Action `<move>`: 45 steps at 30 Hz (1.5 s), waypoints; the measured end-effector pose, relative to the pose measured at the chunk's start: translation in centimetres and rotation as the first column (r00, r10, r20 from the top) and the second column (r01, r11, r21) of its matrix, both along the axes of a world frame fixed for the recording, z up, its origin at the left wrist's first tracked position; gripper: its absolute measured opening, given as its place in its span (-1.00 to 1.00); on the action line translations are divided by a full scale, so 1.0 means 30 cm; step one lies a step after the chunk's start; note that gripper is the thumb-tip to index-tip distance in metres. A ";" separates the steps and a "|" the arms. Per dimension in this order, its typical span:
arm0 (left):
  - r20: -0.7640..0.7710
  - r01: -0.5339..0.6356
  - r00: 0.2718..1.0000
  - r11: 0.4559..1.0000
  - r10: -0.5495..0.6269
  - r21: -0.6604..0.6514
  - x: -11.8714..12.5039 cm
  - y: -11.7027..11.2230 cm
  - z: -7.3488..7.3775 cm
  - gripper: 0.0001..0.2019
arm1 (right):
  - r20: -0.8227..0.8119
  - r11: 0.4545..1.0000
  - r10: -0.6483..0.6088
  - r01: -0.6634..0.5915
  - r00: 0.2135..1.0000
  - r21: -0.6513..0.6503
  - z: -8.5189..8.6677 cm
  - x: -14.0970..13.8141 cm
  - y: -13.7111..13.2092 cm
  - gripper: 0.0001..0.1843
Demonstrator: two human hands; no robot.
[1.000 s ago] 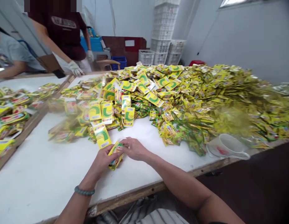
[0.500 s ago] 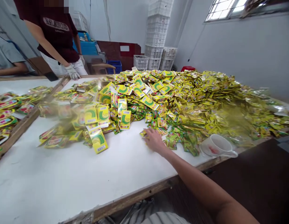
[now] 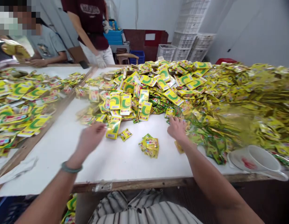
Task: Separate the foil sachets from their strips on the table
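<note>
A big heap of yellow and green sachets [image 3: 205,93] covers the far and right part of the white table [image 3: 116,161]. My right hand [image 3: 177,128] lies at the heap's near edge, fingers stretched onto the packets. My left hand [image 3: 91,139] hovers over the table, blurred, just left of a larger yellow packet [image 3: 113,129]. Between my hands lies a small stack of sachets [image 3: 150,147], with a single sachet [image 3: 125,134] to its left. Neither hand touches the stack.
A white mug [image 3: 256,160] lies on its side at the table's right front edge. To the left, past a wooden rail [image 3: 62,105], is a second table with sachets [image 3: 20,99]. A person's gloved hand [image 3: 101,61] and another seated person [image 3: 46,46] are behind. White crates [image 3: 188,40] stand at the back.
The bundle both hands held a second ago now lies as a small stack on the table. My left hand has come back into view, reaching forward. My right hand stays at the heap's edge.
</note>
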State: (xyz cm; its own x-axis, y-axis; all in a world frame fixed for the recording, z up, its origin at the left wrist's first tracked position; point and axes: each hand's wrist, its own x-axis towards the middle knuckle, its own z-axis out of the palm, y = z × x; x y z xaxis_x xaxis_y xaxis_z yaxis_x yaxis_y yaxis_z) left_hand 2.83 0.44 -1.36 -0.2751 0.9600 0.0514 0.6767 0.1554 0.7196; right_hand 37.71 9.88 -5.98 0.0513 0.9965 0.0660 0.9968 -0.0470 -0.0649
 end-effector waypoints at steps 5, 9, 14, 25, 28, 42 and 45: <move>-0.488 0.356 0.780 0.919 -0.391 -0.168 0.281 0.033 -0.129 -0.68 | -0.197 0.975 0.212 -0.222 0.957 -0.030 -0.058 -0.034 -0.038 -0.55; -0.577 0.303 0.702 0.909 -0.417 -0.287 0.314 0.061 -0.144 -0.66 | -0.497 0.965 0.241 -0.261 0.834 0.030 -0.044 -0.066 -0.044 -0.68; -0.373 0.196 0.891 0.961 -0.258 -0.195 0.321 0.097 -0.160 -0.71 | -0.631 0.808 0.425 -0.586 0.649 -0.059 -0.030 -0.110 -0.088 -0.42; 0.577 0.147 0.815 0.983 -0.057 -0.111 0.330 0.086 -0.274 -0.61 | -0.860 0.821 0.144 -0.544 0.489 -0.172 0.013 -0.089 -0.085 -0.77; 0.701 0.166 0.711 0.983 -0.062 -0.082 0.344 0.089 -0.264 -0.57 | -0.938 0.872 -0.022 -0.452 0.347 -0.188 -0.006 -0.112 -0.079 -0.68; 0.798 0.056 0.595 0.986 0.091 -0.154 0.330 0.092 -0.221 -0.56 | -0.921 0.923 0.091 -0.379 0.379 -0.064 0.008 -0.160 -0.079 -0.70; 0.773 0.066 0.624 0.978 0.115 -0.199 0.318 0.087 -0.220 -0.57 | -0.760 0.917 0.194 -0.389 0.620 -0.083 0.026 -0.177 -0.075 -0.81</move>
State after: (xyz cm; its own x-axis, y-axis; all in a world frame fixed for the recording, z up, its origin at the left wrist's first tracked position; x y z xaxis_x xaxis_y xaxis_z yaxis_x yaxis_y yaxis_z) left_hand 12.36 3.06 -7.97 -0.1482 0.9161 -0.3726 -0.1280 0.3559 0.9257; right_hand 32.39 7.61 -5.21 -0.3110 0.9471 -0.0789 0.5919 0.1280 -0.7958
